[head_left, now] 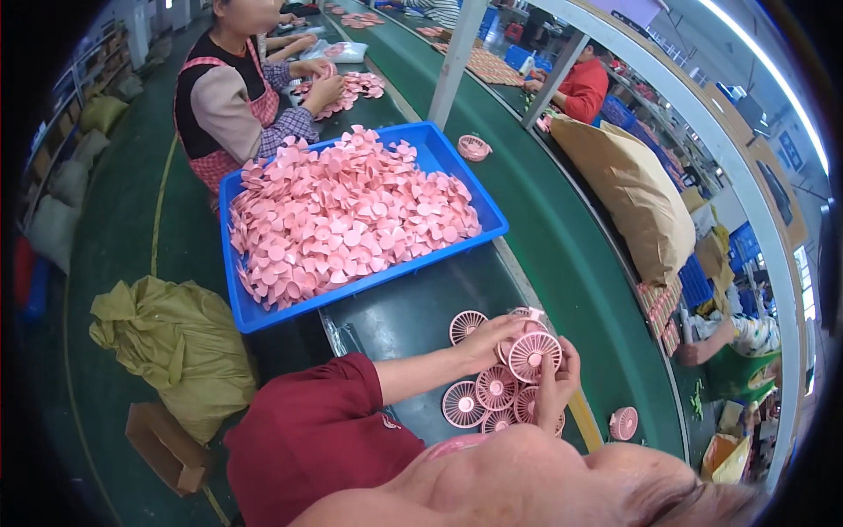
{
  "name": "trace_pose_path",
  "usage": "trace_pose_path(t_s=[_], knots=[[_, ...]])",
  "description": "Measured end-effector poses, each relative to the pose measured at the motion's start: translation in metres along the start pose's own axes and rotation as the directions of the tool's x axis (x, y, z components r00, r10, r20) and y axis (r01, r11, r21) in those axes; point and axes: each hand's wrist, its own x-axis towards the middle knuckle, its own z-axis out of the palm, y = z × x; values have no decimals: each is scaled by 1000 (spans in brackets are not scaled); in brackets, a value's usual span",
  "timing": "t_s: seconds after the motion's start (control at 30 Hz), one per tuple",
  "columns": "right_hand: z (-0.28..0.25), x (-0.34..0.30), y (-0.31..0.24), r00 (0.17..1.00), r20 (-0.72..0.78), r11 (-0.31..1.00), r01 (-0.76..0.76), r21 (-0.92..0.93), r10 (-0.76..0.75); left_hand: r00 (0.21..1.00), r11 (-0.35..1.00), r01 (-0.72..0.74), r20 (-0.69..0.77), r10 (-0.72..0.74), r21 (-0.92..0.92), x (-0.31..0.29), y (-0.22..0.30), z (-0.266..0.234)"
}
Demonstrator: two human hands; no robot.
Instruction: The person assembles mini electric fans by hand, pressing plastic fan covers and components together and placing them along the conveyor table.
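Observation:
Both hands hold a pink mini fan head between them, its round slotted guard (534, 356) facing up toward me. My left hand (486, 344) is closed around its far left side, where part of the pink housing (532, 318) shows behind the guard. On the near right, my right hand (558, 383) grips the guard's edge, thumb across its face. The blade inside, if any, is hidden. Just under my hands lie several loose pink fan guards (463, 404), some overlapping. One more guard (468, 327) lies beside my left fingers.
A blue tray (369, 285) heaped with pink fan blades (351, 220) stands ahead. Right of me runs a green conveyor belt (549, 255) carrying pink fan heads (623, 423). A co-worker (237, 105) handles pink parts at far left. A green sack (176, 351) and cardboard box (167, 448) lie left.

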Motion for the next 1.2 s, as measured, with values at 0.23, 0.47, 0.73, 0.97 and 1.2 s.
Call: trace_pose_path(t_s=[0.23, 0.47, 0.73, 0.97, 1.2], knots=[[8, 3, -12, 966, 92, 881, 259, -395, -243, 982, 987, 159, 104, -160, 20, -13, 6, 6], [12, 5, -27, 816, 492, 658, 552, -512, -301, 963, 968, 241, 146, -228, -75, -13, -2, 18], [19, 10, -8, 852, 482, 866, 388, -316, -206, 984, 954, -168, -19, 178, 250, -30, -7, 49], [40, -2, -19, 895, 443, 995, 20, 97, -61, 852, 571, -484, 209, 480, 663, -32, -6, 52], [48, -9, -19, 940, 270, 977, 214, 18, -211, 767, 438, -596, 313, 561, 673, -26, -11, 50]])
